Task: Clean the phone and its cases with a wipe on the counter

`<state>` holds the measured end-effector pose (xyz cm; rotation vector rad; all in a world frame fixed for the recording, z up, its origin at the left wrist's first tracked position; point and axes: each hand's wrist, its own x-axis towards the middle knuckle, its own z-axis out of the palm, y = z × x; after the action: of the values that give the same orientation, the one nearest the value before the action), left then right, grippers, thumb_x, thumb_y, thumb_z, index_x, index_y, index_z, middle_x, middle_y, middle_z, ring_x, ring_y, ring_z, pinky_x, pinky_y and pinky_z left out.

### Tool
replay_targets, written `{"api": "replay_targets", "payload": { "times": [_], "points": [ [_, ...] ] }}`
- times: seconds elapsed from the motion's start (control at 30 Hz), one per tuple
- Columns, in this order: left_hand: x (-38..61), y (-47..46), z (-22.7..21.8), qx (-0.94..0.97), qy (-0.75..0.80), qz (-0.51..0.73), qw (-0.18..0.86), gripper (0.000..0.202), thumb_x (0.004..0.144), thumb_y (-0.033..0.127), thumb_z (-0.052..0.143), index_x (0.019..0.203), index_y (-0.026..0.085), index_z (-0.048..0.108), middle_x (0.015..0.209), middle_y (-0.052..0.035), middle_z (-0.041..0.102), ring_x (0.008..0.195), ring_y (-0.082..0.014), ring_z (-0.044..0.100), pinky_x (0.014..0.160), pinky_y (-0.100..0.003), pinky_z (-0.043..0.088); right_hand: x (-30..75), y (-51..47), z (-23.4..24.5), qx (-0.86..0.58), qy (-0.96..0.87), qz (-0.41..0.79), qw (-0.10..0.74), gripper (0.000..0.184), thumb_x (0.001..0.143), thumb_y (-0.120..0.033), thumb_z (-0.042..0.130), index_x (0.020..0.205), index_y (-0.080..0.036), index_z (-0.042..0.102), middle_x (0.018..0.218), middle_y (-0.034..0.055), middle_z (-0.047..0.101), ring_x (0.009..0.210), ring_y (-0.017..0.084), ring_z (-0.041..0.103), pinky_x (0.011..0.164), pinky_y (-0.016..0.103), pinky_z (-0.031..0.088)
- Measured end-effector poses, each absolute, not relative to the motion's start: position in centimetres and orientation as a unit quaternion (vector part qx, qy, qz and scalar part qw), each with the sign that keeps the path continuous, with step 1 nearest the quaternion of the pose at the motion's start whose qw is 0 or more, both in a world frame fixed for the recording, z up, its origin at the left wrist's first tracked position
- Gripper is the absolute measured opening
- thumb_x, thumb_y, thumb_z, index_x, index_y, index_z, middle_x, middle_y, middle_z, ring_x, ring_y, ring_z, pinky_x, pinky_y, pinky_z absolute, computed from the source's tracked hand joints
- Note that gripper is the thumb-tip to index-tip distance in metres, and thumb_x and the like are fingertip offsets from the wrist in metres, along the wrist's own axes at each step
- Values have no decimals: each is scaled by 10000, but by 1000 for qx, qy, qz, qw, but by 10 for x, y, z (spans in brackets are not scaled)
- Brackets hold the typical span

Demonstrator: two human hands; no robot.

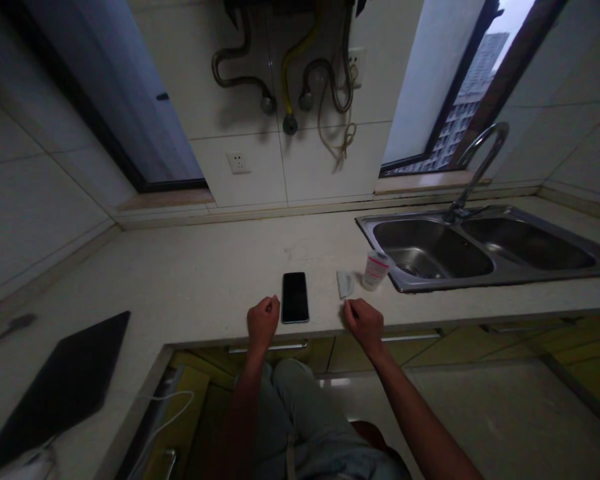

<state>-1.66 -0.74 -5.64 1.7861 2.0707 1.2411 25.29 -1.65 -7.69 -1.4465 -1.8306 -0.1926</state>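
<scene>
- At the front edge of the table point(205, 280), above the trousers point(300, 407) of the person, two hands rest, rather well apart; it seems to me the edge gives them support.
- The left hand point(263, 321) is curled into a loose fist, its fingers narrow, with nothing seen in them. It is just beside the phone; whether they touch, I cannot tell.
- The right hand point(364, 323) is also folded, thumb side toward the pale packet. I see nothing held; the inside of the fist is hidden.
- Between the hands lies the phone point(295, 298), flat, with dark screen upward and its short side toward the person. I think it is placed so to be easily reached by both hands.
- A little beyond the right hand is the small pale packet point(345, 285), lying flat. It looks folded, but what it is, I cannot tell.
- Just to the right of it stands a clear cup point(375, 270) with red print, upright near the sink, probably because the flat surface keeps it steady.
- Farther to the right is the double sink point(504, 272), with the curved tap point(485, 157) at its back.
- On the far wall there are a socket point(238, 163) and, higher, bent pipes.
</scene>
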Motion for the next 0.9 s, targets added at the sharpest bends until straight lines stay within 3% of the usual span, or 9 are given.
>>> {"api": "replay_targets", "payload": {
  "times": [0.7,0.9],
  "points": [
    [-14,-13,-53,552,708,435,58,438,898,435,447,544,179,487,494,38,395,499,-82,320,541,-227,286,261,-23,-69,-510,-775,23,372,355,996,-292,428,754,-191,666,677,54,628,656,167,563,640,286,376],
    [-18,-11,-60,540,719,432,72,422,896,448,452,587,180,553,505,15,492,510,-91,367,537,-208,317,264,-24,-61,-510,-766,104,378,359,986,-340,442,763,-198,684,687,59,637,671,177,576,650,290,410]
  ]
}}
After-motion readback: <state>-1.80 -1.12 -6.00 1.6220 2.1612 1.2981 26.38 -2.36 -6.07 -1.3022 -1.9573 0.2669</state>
